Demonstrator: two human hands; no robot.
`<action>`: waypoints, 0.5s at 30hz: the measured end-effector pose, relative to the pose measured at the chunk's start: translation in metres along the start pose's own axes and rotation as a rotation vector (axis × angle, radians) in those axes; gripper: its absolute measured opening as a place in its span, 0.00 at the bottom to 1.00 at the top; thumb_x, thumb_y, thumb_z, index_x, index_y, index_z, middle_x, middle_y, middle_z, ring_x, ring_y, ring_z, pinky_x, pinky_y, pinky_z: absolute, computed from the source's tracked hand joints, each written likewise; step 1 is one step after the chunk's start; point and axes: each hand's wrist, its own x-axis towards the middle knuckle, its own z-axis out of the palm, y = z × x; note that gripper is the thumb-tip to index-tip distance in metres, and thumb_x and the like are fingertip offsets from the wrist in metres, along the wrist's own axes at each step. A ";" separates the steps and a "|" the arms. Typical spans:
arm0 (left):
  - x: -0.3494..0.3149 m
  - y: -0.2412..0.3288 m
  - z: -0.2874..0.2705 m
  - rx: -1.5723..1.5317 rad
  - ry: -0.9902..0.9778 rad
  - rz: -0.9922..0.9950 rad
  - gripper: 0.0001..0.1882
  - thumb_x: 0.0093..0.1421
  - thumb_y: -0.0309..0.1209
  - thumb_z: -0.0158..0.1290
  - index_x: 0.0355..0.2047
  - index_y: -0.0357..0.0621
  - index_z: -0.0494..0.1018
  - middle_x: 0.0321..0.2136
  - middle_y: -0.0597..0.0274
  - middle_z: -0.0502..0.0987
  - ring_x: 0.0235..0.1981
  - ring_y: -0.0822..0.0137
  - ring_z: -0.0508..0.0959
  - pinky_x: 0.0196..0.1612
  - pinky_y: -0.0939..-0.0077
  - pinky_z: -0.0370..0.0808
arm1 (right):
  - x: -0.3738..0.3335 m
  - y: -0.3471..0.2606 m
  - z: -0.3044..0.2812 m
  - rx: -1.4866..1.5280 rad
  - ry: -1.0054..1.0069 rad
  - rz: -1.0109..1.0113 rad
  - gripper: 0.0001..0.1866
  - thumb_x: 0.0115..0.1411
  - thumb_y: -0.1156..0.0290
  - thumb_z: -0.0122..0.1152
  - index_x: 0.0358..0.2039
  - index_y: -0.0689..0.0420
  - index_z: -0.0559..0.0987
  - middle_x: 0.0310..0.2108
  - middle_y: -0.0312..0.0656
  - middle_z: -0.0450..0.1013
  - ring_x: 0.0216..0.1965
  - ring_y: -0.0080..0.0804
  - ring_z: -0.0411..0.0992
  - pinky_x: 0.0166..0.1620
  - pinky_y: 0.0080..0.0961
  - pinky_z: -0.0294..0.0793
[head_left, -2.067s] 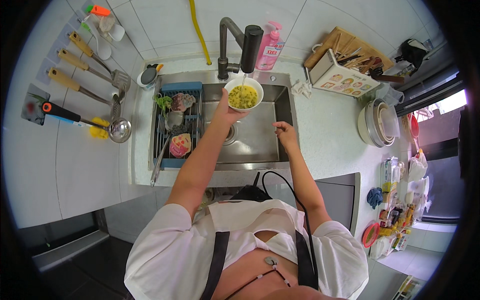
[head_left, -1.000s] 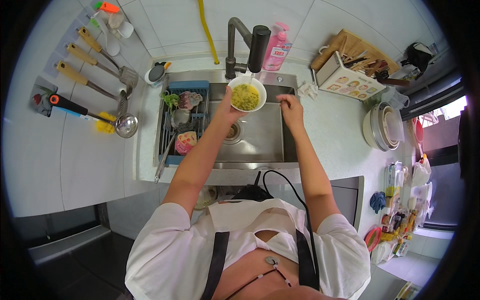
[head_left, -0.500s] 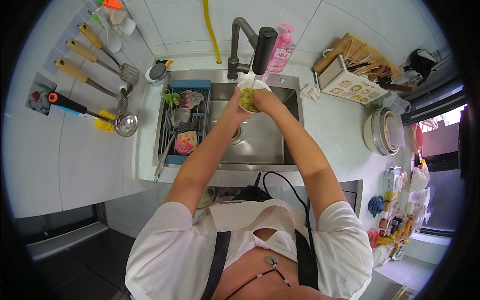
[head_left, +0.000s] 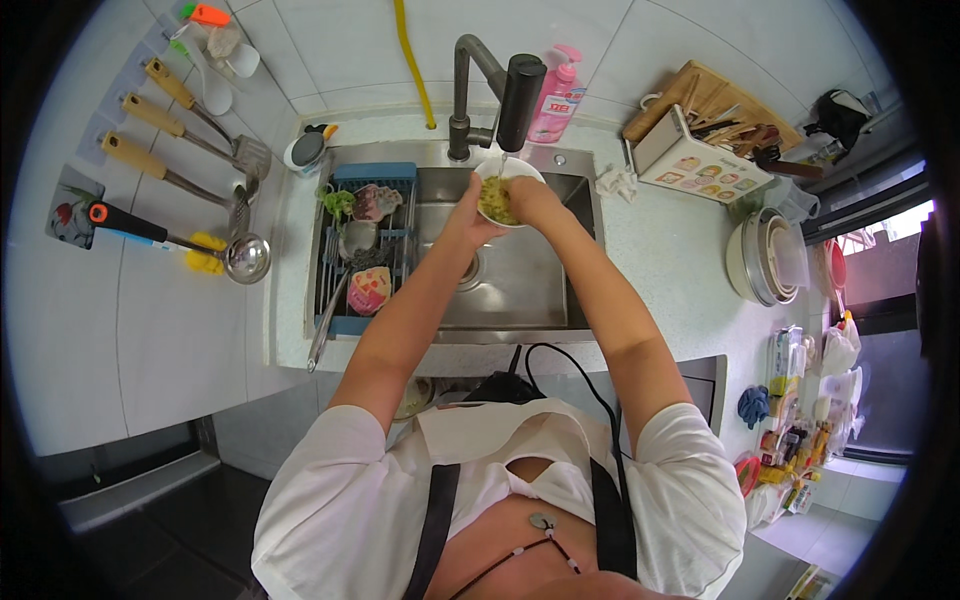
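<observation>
Under the tap (head_left: 521, 105), over the sink (head_left: 515, 290), my left hand (head_left: 470, 220) holds a white bowl (head_left: 522, 168) by its left side, fingers closed around it. Small yellow-green pieces (head_left: 494, 202) lie in water in the bowl. A thin stream of water runs from the spout into it. My right hand (head_left: 533, 201) reaches over the right rim into the bowl, its fingers down among the pieces; the hand itself hides them, so whether they grip anything does not show.
A blue drying rack (head_left: 375, 170) spans the sink's left side, carrying a ladle-like long-handled utensil, green leaves and colourful packs. A pink pump bottle (head_left: 556, 105) stands behind the tap. Right are a chopstick holder (head_left: 705, 165) and stacked bowls (head_left: 755, 260). Utensils hang left, including a ladle (head_left: 247, 258).
The view has shifted slightly. Both hands stay at the bowl under the tap; my right hand's fingers remain in it, and little else differs.
</observation>
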 end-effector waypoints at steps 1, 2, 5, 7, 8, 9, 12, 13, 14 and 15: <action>-0.002 0.000 0.002 0.019 0.012 -0.004 0.32 0.53 0.58 0.39 0.52 0.52 0.57 0.52 0.58 0.60 0.53 0.56 0.61 0.52 0.48 0.57 | 0.002 0.000 0.004 -0.017 -0.066 -0.002 0.12 0.48 0.77 0.46 0.33 0.57 0.75 0.32 0.49 0.72 0.38 0.43 0.70 0.39 0.34 0.68; -0.004 0.000 0.005 0.037 0.024 -0.009 0.32 0.53 0.58 0.39 0.52 0.52 0.57 0.52 0.58 0.60 0.53 0.56 0.61 0.52 0.48 0.56 | 0.004 0.001 0.007 -0.034 -0.131 -0.004 0.12 0.48 0.77 0.46 0.33 0.58 0.75 0.32 0.49 0.72 0.38 0.43 0.70 0.39 0.34 0.68; -0.011 0.000 0.008 0.002 0.050 -0.012 0.32 0.53 0.57 0.39 0.53 0.52 0.57 0.52 0.58 0.60 0.54 0.56 0.60 0.52 0.47 0.56 | 0.004 0.007 0.001 0.347 -0.099 -0.110 0.12 0.47 0.74 0.49 0.34 0.56 0.76 0.31 0.48 0.72 0.39 0.43 0.70 0.41 0.32 0.69; -0.014 0.000 0.011 -0.009 0.019 -0.004 0.32 0.54 0.57 0.39 0.53 0.52 0.57 0.52 0.58 0.60 0.54 0.56 0.59 0.53 0.48 0.55 | 0.007 0.009 -0.007 0.439 -0.042 -0.065 0.12 0.47 0.74 0.49 0.34 0.56 0.76 0.32 0.48 0.72 0.39 0.43 0.70 0.41 0.31 0.69; -0.015 0.000 0.012 -0.015 0.003 0.000 0.32 0.54 0.57 0.39 0.53 0.51 0.56 0.52 0.58 0.60 0.54 0.56 0.59 0.53 0.48 0.55 | 0.007 0.009 -0.009 0.485 -0.012 -0.041 0.12 0.47 0.74 0.49 0.34 0.56 0.76 0.32 0.49 0.72 0.39 0.42 0.70 0.41 0.31 0.69; -0.014 0.000 0.010 -0.010 0.003 -0.002 0.32 0.54 0.56 0.39 0.53 0.51 0.57 0.52 0.58 0.60 0.54 0.56 0.59 0.53 0.48 0.55 | 0.006 0.008 -0.008 0.413 0.073 -0.045 0.12 0.47 0.74 0.49 0.34 0.56 0.76 0.31 0.49 0.72 0.40 0.42 0.70 0.41 0.31 0.69; -0.009 0.002 0.005 -0.008 -0.009 -0.005 0.32 0.54 0.56 0.40 0.52 0.51 0.57 0.52 0.58 0.60 0.54 0.55 0.59 0.53 0.48 0.55 | 0.003 0.003 0.000 0.183 0.158 -0.016 0.12 0.48 0.75 0.49 0.34 0.56 0.76 0.32 0.49 0.72 0.40 0.42 0.70 0.41 0.31 0.69; -0.008 0.002 0.005 -0.017 -0.019 -0.011 0.32 0.54 0.56 0.40 0.52 0.51 0.57 0.52 0.58 0.60 0.54 0.55 0.59 0.53 0.48 0.55 | 0.003 0.002 0.003 0.102 0.071 0.026 0.12 0.48 0.75 0.49 0.34 0.56 0.76 0.33 0.49 0.72 0.40 0.43 0.70 0.42 0.32 0.69; -0.008 0.003 0.005 -0.026 -0.029 -0.016 0.32 0.53 0.56 0.40 0.52 0.51 0.57 0.52 0.58 0.60 0.54 0.55 0.59 0.53 0.48 0.54 | 0.004 0.001 0.006 0.021 -0.016 0.068 0.12 0.48 0.75 0.49 0.35 0.56 0.76 0.33 0.50 0.71 0.40 0.43 0.69 0.42 0.32 0.68; -0.008 0.003 0.006 -0.029 -0.009 -0.021 0.31 0.53 0.56 0.40 0.52 0.51 0.58 0.52 0.58 0.60 0.54 0.55 0.59 0.53 0.48 0.55 | 0.006 0.001 0.009 0.030 -0.062 0.050 0.12 0.48 0.76 0.49 0.35 0.56 0.76 0.34 0.50 0.71 0.40 0.43 0.69 0.42 0.32 0.68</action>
